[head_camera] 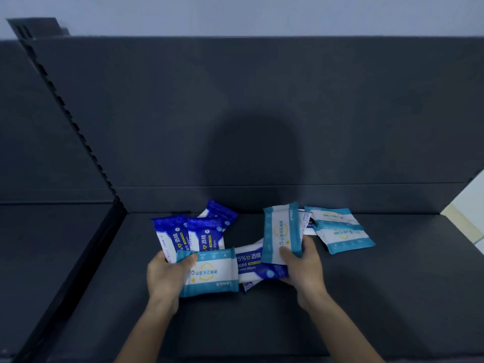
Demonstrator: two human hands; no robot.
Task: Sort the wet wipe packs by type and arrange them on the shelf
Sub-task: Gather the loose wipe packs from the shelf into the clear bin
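Wet wipe packs of two types lie on a dark shelf (366, 297). My left hand (167, 276) grips a light-blue-and-white pack (209, 273) by its left end, held flat. My right hand (303, 268) pinches a second light-blue pack (281, 231), which stands upright. Between my hands a dark-blue alcohol wipes pack (251, 263) lies flat. Three dark-blue packs (193, 234) lean together at the back left. Two more light-blue packs (340, 231) lie overlapped at the back right.
The shelf's dark back panel (262, 113) rises right behind the packs. A slotted upright post (68, 113) borders the bay on the left, with another shelf bay beyond it. A pale wall edge (468, 210) shows at the far right.
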